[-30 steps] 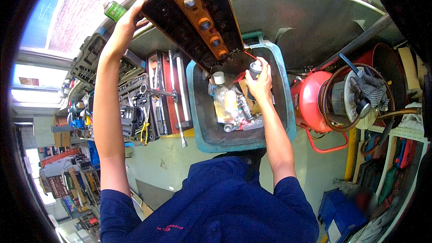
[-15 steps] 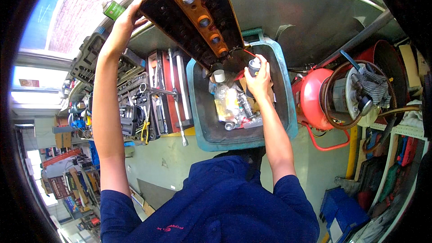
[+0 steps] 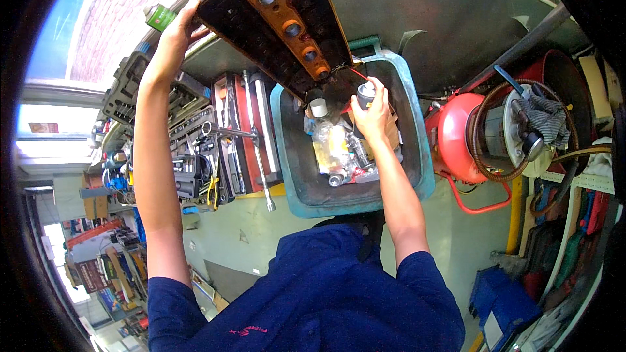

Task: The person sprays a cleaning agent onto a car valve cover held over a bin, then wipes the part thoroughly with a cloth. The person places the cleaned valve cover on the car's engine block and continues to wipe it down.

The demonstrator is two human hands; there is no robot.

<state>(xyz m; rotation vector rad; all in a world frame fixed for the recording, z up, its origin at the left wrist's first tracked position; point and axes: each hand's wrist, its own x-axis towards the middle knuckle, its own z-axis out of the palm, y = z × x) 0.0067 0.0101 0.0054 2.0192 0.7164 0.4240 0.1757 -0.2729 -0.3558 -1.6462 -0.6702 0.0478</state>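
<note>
Over the bin (image 3: 279,130): engine valve cover (image 3: 274,29), tilted.
Left hand (image 3: 181,27): grips its upper edge; lone hold could slip.
Right hand (image 3: 373,114): clasps aerosol can (image 3: 366,96); red straw (image 3: 358,73) so near could cause splashback.

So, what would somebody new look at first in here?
Probably the dark part with a row of round holes, held up by the left hand at the top of the picture. Next, the can in the right hand, over the bin. The red tank right of the bin stands out too.
</note>
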